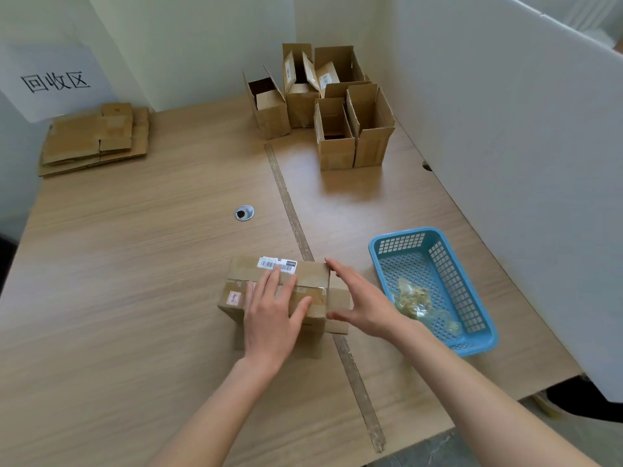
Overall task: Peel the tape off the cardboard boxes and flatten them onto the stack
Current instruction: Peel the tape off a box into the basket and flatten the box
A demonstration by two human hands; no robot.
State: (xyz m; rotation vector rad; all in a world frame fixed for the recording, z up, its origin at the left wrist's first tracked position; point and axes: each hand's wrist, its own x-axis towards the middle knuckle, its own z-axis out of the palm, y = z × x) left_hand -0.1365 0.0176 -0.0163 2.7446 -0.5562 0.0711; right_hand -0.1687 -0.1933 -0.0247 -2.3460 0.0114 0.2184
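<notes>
A small taped cardboard box (pixel 313 274) with a white barcode label (pixel 277 264) and a red sticker stands near the table's front centre. My left hand (pixel 273 311) lies flat on its top with fingers straight. My right hand (pixel 360 298) is at the box's right end, fingers straight, next to an open side flap (pixel 338 310). Clear tape (pixel 315 291) runs along the top seam. A stack of flattened boxes (pixel 94 139) lies at the far left of the table.
Several open upright cardboard boxes (pixel 337 106) stand at the back right. A blue plastic basket (pixel 435 288) holding crumpled tape sits right of my hands. A round cable hole (pixel 244 213) and a strip seam (pixel 293 214) mark the wooden table (pixel 135 264). White partitions enclose the right side.
</notes>
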